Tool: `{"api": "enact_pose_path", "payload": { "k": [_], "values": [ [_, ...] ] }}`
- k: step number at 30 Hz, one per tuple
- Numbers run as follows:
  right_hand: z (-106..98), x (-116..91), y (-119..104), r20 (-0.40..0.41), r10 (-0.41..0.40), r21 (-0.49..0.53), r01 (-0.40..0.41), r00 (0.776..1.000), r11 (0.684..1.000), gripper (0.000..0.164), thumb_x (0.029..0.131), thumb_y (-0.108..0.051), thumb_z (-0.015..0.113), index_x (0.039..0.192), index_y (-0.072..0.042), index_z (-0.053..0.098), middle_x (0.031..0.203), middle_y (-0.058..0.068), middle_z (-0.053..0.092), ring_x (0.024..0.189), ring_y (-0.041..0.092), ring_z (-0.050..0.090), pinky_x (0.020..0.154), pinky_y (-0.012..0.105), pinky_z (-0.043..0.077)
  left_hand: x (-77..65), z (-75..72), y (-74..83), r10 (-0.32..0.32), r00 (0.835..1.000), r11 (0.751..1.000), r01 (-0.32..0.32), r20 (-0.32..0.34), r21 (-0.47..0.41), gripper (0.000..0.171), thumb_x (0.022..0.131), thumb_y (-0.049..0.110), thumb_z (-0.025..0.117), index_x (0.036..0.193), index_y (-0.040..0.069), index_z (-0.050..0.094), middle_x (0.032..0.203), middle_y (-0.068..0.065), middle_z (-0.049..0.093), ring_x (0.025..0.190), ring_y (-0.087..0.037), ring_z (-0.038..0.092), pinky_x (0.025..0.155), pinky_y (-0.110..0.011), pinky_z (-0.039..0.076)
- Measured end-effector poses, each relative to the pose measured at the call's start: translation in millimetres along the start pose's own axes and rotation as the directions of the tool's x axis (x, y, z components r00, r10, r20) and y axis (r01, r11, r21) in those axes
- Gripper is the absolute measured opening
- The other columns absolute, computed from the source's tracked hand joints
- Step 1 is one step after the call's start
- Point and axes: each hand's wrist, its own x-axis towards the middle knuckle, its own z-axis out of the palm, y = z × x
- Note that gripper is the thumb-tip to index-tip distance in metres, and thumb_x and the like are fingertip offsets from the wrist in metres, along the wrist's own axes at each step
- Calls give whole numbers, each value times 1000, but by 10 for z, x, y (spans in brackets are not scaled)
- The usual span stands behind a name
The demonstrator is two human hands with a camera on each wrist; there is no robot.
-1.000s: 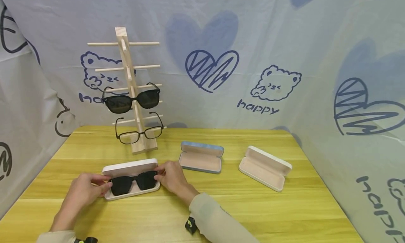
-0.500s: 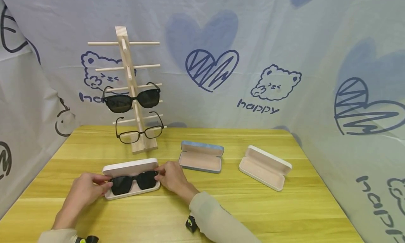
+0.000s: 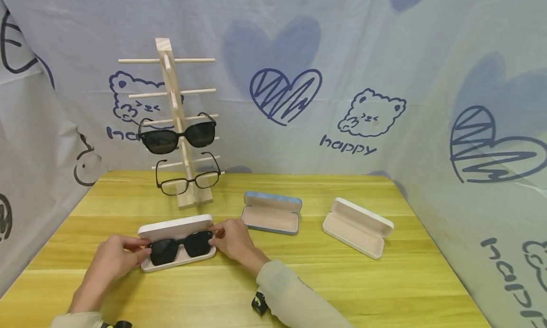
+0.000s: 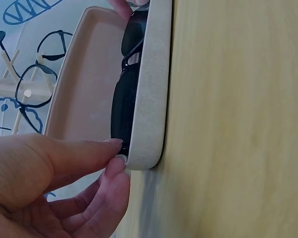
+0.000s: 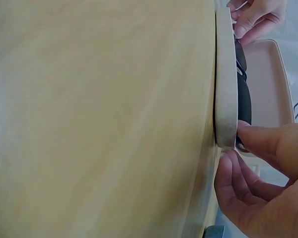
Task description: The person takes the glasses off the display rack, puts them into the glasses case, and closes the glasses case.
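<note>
A pair of black sunglasses (image 3: 181, 248) lies lenses up in an open white glasses case (image 3: 179, 262) with a pink lining. At its left end my left hand (image 3: 115, 256) pinches the frame between thumb and fingertips, close to the case rim. My right hand (image 3: 232, 238) does the same at the other end. In the left wrist view, my thumb rests on the corner of the dark lens (image 4: 124, 106). The right wrist view has the thumb on the sunglasses (image 5: 243, 96) and the fingertips beside the case's end wall (image 5: 226, 84). The folded temples are hidden beneath the lenses.
Behind the case stands a wooden display rack (image 3: 173, 90) holding other sunglasses (image 3: 160, 141) and clear-lensed glasses (image 3: 174, 187). An open blue case (image 3: 271, 219) and another open white case (image 3: 354, 233) sit to the right on the wooden table (image 3: 333, 290). A printed cloth (image 3: 278, 14) hangs behind.
</note>
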Motion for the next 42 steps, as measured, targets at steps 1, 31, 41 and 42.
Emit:
{"api": "enact_pose_path", "payload": {
  "k": [1,31,41,42],
  "values": [
    [-6,-3,2,1,-4,5,4,1000,1000,26,89,-15,82,115,-14,81,90,1,80,74,1,65,67,14,48,-3,-6,-6,4,1000,1000,-4,-1,1,32,91,24,78,116,3,78,90,-6,78,81,-17,58,63,-27,39],
    [-225,45,-114,82,110,202,-125,990,971,50,104,-53,53,136,-17,64,99,4,75,73,11,67,66,26,52,59,-120,10,-12,993,961,45,118,-274,87,108,60,28,157,-13,25,135,-40,55,103,-31,74,72,-38,66],
    [-180,52,-124,140,181,279,-215,973,936,48,104,-51,56,137,-16,63,90,8,71,67,20,73,63,31,62,65,-64,5,-22,991,952,61,133,-300,83,110,54,29,156,-15,25,131,-40,58,100,-28,73,72,-38,66],
    [-176,55,-125,148,188,288,-224,971,931,49,104,-50,56,137,-15,63,88,9,71,66,21,72,62,32,62,66,-61,4,-24,991,951,64,132,-301,83,110,54,30,156,-15,26,131,-40,59,99,-27,73,72,-38,66]
  ]
}}
